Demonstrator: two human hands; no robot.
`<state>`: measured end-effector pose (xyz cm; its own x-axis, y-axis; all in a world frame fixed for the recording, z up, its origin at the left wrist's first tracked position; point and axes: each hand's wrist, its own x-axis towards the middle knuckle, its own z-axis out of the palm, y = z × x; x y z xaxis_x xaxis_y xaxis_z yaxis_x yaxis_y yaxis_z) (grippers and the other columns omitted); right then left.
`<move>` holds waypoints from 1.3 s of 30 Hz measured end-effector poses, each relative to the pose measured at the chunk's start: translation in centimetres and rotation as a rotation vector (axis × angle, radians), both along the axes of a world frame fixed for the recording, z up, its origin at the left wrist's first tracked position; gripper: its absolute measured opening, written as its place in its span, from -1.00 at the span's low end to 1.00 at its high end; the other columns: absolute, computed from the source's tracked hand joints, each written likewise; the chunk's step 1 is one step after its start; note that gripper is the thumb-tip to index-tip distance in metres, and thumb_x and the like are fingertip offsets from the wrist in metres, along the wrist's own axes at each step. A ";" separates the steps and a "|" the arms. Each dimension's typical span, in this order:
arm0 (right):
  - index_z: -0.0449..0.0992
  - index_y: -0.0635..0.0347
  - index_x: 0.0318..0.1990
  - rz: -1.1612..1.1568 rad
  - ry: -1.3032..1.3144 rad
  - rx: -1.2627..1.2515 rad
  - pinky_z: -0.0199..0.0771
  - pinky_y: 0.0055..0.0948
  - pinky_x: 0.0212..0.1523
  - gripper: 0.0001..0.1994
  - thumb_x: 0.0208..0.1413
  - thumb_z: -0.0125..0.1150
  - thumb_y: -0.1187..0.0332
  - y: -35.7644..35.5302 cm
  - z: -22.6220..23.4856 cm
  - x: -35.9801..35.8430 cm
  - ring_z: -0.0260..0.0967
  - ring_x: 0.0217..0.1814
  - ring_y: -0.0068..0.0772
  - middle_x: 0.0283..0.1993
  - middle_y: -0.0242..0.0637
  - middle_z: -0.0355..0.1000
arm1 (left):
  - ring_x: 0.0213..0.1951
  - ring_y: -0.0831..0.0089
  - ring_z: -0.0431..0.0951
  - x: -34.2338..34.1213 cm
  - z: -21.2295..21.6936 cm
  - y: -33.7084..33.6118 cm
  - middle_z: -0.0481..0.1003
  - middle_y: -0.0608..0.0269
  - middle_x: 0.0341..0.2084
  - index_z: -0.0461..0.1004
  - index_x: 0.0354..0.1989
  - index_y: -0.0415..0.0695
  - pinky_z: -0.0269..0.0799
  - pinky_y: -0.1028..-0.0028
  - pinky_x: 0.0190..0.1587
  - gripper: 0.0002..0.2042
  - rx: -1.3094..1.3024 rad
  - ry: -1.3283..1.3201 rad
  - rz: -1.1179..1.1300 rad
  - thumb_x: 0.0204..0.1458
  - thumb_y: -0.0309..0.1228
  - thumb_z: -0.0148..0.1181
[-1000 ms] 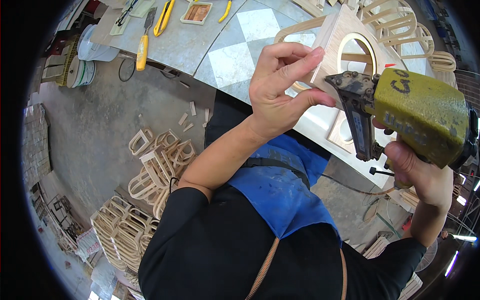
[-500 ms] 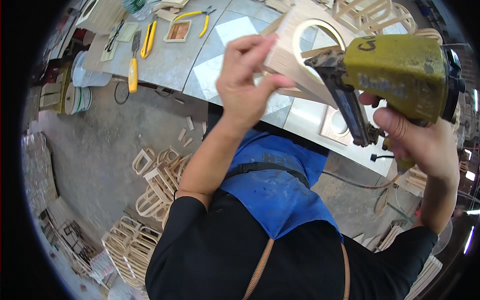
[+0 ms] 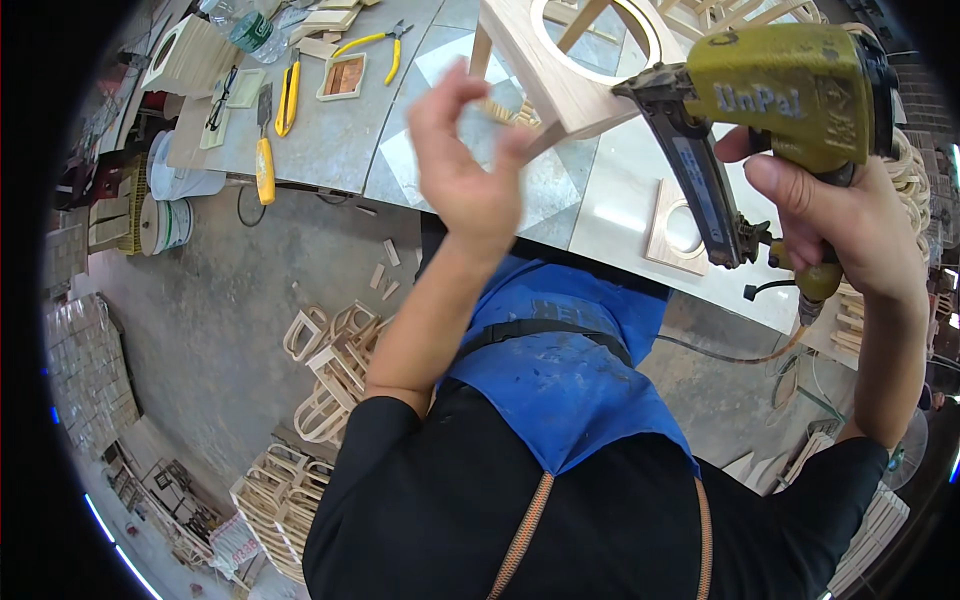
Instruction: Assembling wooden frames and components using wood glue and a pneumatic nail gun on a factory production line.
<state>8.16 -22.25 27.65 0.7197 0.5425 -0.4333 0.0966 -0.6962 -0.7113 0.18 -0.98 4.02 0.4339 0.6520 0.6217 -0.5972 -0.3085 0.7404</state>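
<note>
My right hand grips a worn yellow-green nail gun by its handle, with an air hose at the bottom. The gun's nose meets, or nearly meets, a pale wooden frame on the table, close to the rim of its round hole. Slats beneath the top of this frame show through the hole. Left of the frame, my left hand is raised, blurred, fingers apart and holding nothing. A flat wooden panel with a round hole lies on the table below the gun.
Yellow-handled pliers, a yellow cutter, a chisel, a small tray and a plastic bottle are on the tiled table's left. Curved wooden frames are stacked on the floor. The hose hangs off the front edge.
The wooden frame has turned and shifted in view, bringing a corner toward me. My left hand has come away from its side. The nail gun's nose is now nearer that corner.
</note>
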 end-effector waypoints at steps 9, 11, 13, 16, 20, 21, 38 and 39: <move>0.49 0.50 0.06 0.024 0.024 0.023 0.26 -0.69 -0.77 -0.61 0.24 0.35 0.33 0.9 -0.2 -0.5 0.14 -0.77 -0.68 0.00 -0.04 0.58 | -0.19 0.51 0.49 0.8 0.7 -1.5 0.47 0.26 -0.13 0.41 0.32 -0.20 0.54 0.58 -0.07 -0.25 -0.046 0.046 -0.139 -0.12 -0.46 0.60; 0.49 0.50 0.07 0.022 0.032 0.009 0.26 -0.69 -0.76 -0.61 0.24 0.35 0.34 0.8 -0.2 -0.6 0.14 -0.77 -0.68 0.00 -0.03 0.58 | -0.21 0.52 0.50 0.8 0.6 -1.3 0.47 0.27 -0.14 0.42 0.32 -0.19 0.56 0.60 -0.09 -0.25 -0.048 0.044 -0.156 -0.14 -0.48 0.61; 0.47 0.49 0.10 0.020 -0.032 0.049 0.25 -0.69 -0.76 -0.59 0.23 0.36 0.35 0.6 -0.4 -1.1 0.15 -0.75 -0.67 0.01 -0.01 0.58 | -0.22 0.51 0.51 0.7 0.8 -1.5 0.49 0.28 -0.15 0.45 0.29 -0.18 0.56 0.59 -0.07 -0.28 -0.053 0.026 -0.170 -0.14 -0.47 0.61; 0.46 0.48 0.13 0.025 -0.095 0.087 0.24 -0.70 -0.75 -0.57 0.22 0.36 0.36 0.4 -0.5 -1.8 0.15 -0.74 -0.67 0.01 0.01 0.57 | -0.23 0.51 0.52 0.7 0.8 -1.8 0.51 0.28 -0.16 0.49 0.27 -0.18 0.56 0.58 -0.06 -0.30 -0.061 0.007 -0.176 -0.14 -0.47 0.61; 0.43 0.46 0.18 0.031 -0.103 0.147 0.22 -0.70 -0.74 -0.53 0.20 0.39 0.37 0.5 -0.3 -2.3 0.15 -0.73 -0.64 0.02 0.04 0.57 | -0.21 0.52 0.54 0.7 0.8 -2.0 0.54 0.24 -0.13 0.50 0.26 -0.17 0.55 0.59 -0.09 -0.31 0.001 0.017 -0.209 -0.15 -0.46 0.61; 0.43 0.46 0.18 0.034 -0.104 0.145 0.22 -0.70 -0.74 -0.53 0.20 0.39 0.37 0.6 -0.3 -2.3 0.15 -0.73 -0.64 0.02 0.04 0.57 | -0.21 0.52 0.54 0.7 0.8 -2.0 0.54 0.24 -0.13 0.50 0.26 -0.17 0.55 0.59 -0.09 -0.31 -0.001 0.016 -0.207 -0.15 -0.46 0.61; 0.49 0.38 0.09 0.012 -0.105 -0.072 0.15 -0.64 -0.74 -0.57 0.19 0.45 0.30 1.5 0.5 -2.6 0.14 -0.73 -0.64 -0.45 -0.28 0.49 | -0.17 0.55 0.46 0.2 0.6 -1.6 0.48 0.23 -0.08 0.42 0.31 -0.27 0.43 0.63 -0.11 -0.29 0.089 0.036 -0.237 -0.09 -0.54 0.57; 0.50 0.38 0.09 0.010 -0.105 -0.089 0.14 -0.64 -0.74 -0.58 0.19 0.45 0.30 1.6 0.5 -2.5 0.14 -0.73 -0.64 -0.48 -0.31 0.47 | -0.16 0.54 0.46 0.2 0.5 -1.6 0.48 0.22 -0.08 0.42 0.31 -0.27 0.44 0.63 -0.11 -0.29 0.088 0.032 -0.243 -0.09 -0.54 0.57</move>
<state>5.62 -20.67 28.16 0.7582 0.5130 -0.4024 0.1748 -0.7545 -0.6326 0.41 -2.54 4.52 0.5915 0.4701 0.6551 -0.6387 -0.2228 0.7365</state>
